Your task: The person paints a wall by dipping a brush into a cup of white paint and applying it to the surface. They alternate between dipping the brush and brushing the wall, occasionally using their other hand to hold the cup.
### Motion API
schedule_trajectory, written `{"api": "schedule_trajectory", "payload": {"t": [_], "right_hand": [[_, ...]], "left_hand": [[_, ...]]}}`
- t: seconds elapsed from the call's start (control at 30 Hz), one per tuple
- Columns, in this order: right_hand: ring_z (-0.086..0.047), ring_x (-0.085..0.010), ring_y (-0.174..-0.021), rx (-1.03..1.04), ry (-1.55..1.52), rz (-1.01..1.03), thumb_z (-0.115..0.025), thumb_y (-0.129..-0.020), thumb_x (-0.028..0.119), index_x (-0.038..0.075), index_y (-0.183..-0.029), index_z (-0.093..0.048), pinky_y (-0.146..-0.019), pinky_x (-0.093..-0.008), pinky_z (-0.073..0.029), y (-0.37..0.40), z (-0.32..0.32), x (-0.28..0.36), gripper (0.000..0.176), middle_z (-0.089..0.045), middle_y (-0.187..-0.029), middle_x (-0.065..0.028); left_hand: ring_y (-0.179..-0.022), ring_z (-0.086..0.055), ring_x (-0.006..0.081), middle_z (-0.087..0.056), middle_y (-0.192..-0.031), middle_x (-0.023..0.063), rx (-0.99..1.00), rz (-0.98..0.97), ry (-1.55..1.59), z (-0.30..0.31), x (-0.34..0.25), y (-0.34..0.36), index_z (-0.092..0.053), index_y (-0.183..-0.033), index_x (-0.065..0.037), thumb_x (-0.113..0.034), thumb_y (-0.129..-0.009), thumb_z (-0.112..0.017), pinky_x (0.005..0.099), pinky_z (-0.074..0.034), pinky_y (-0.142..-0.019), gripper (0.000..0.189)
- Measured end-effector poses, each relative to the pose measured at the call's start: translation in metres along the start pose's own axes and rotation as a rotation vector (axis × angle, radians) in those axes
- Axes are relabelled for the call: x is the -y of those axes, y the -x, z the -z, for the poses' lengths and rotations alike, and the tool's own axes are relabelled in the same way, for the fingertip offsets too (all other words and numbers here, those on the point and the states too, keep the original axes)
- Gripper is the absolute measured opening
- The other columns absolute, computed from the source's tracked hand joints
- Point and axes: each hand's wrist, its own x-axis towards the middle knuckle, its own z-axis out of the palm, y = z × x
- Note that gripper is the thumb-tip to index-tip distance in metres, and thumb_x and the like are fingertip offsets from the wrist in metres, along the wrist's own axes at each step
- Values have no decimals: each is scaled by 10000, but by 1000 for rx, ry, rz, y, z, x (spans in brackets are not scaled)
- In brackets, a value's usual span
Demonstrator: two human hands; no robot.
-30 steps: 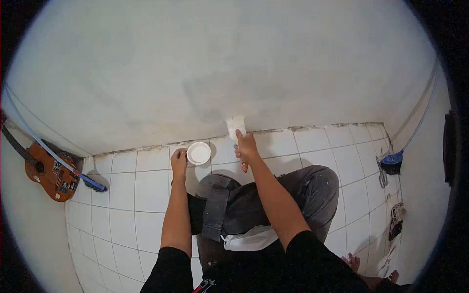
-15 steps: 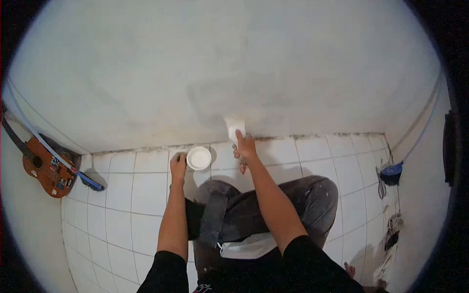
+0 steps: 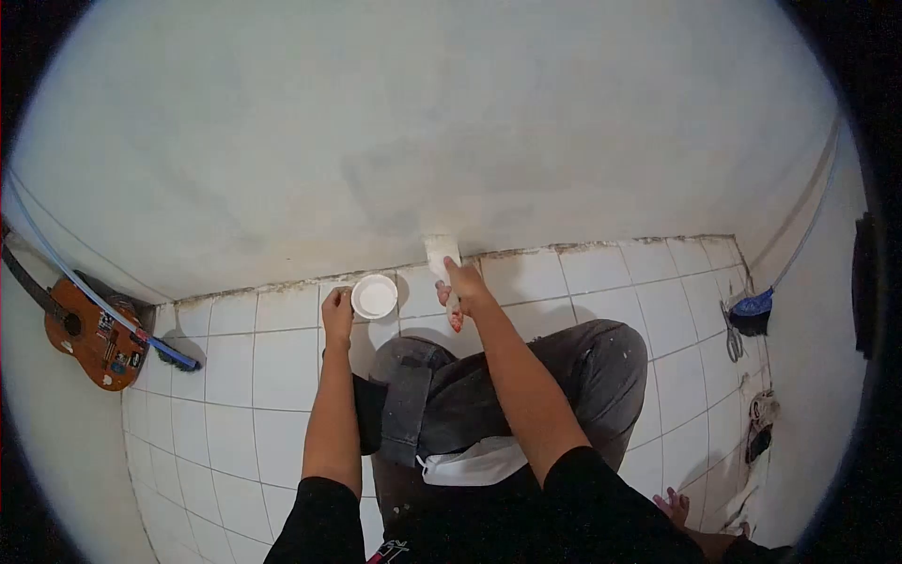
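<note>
My right hand (image 3: 464,284) is closed around a paintbrush (image 3: 442,249), its handle's orange end sticking out below the fingers. The wide, pale bristles meet the base of the white wall (image 3: 526,122), just above the floor joint. To the left, my left hand (image 3: 337,314) grips the side of a small white cup (image 3: 375,297) with its opening facing up. Pale contents or a white inside show in the cup, which is close over the tiles near the wall.
White floor tiles (image 3: 230,371) run along the wall. A guitar (image 3: 89,334) leans in the left corner beside a blue brush (image 3: 178,356). At right are a blue broom (image 3: 752,305) and scissors (image 3: 734,343). Another person's hand (image 3: 673,508) shows at lower right. A white mask (image 3: 477,462) lies on my lap.
The paintbrush has moved slightly down and left in the view, with its bristles lower against the wall. The cup stays in my left hand. More of the other person's arm shows at lower right.
</note>
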Motion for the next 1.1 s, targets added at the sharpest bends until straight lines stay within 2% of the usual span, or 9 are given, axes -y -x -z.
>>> {"api": "schedule_trajectory", "payload": {"t": [0.03, 0.17, 0.23, 0.37, 0.67, 0.87, 0.93, 1.0, 1.1], "right_hand": [[-439, -177, -449, 10, -47, 12, -506, -959, 316, -4, -946, -413, -359, -314, -345, 0, 0, 2, 333, -511, -695, -136], [-433, -160, -453, 20, 55, 92, -502, -962, 316, 15, -949, -410, -355, -281, -322, 5, -8, 12, 315, -513, -710, -128], [-364, -115, -442, 3, 124, 214, -511, -968, 335, 58, -960, -400, -367, -250, -286, 16, -15, 21, 299, -472, -667, -74], [-372, -84, -428, 31, 173, 319, -501, -969, 343, 68, -973, -408, -339, -223, -264, 23, -20, 30, 290, -465, -648, -45], [-383, -88, -408, 144, 206, 581, -494, -965, 378, 61, -985, -407, -330, -241, -294, 67, -37, 41, 329, -469, -645, -46], [-421, -143, -407, -126, 409, 410, -515, -953, 340, 20, -903, -406, -329, -289, -316, 3, -13, 15, 342, -468, -625, -69], [-430, -163, -404, -78, 348, 318, -532, -941, 324, -14, -885, -413, -332, -303, -319, 4, -3, 15, 362, -461, -600, -83], [-470, -198, -392, -114, 530, 230, -536, -935, 293, -116, -1031, -398, -315, -344, -320, 11, 3, 13, 442, -478, -603, -110], [-491, -202, -409, -103, 586, 220, -554, -919, 268, -116, -1037, -391, -333, -355, -357, 18, 4, 14, 434, -498, -605, -121]], "left_hand": [[-560, -420, 51, -508, -667, -34, 20, -8, 11, 1, 0, 0, -639, -920, -58, -220, -935, -510, 222, -332, -496, 208], [-582, -440, 51, -511, -675, -37, 14, 3, -9, 2, -6, 2, -643, -938, -62, -235, -935, -518, 221, -353, -510, 213], [-594, -455, 51, -525, -687, -34, 10, -2, -30, 3, -5, 2, -644, -948, -68, -235, -928, -530, 218, -373, -523, 204], [-618, -457, 72, -543, -705, -10, 0, 30, 26, 2, -3, -1, -641, -923, -34, -191, -932, -512, 232, -364, -539, 204], [-619, -449, 79, -549, -697, 1, -13, -18, -22, 0, -4, -1, -648, -906, -20, -175, -929, -508, 244, -363, -548, 211], [-638, -474, 82, -555, -713, 2, -7, 45, -15, 2, -12, 1, -646, -907, -20, -162, -919, -503, 239, -386, -573, 202], [-644, -477, 82, -557, -718, 3, -2, -15, -38, 2, -8, 2, -642, -913, -13, -157, -917, -500, 241, -389, -576, 203], [-651, -479, 82, -559, -722, 2, 1, -35, 6, 1, -5, 1, -637, -908, -4, -156, -920, -497, 244, -395, -585, 207], [-660, -485, 84, -567, -743, 9, -8, 1, -2, 0, -10, 4, -632, -898, 2, -154, -924, -490, 246, -399, -601, 213]]}}
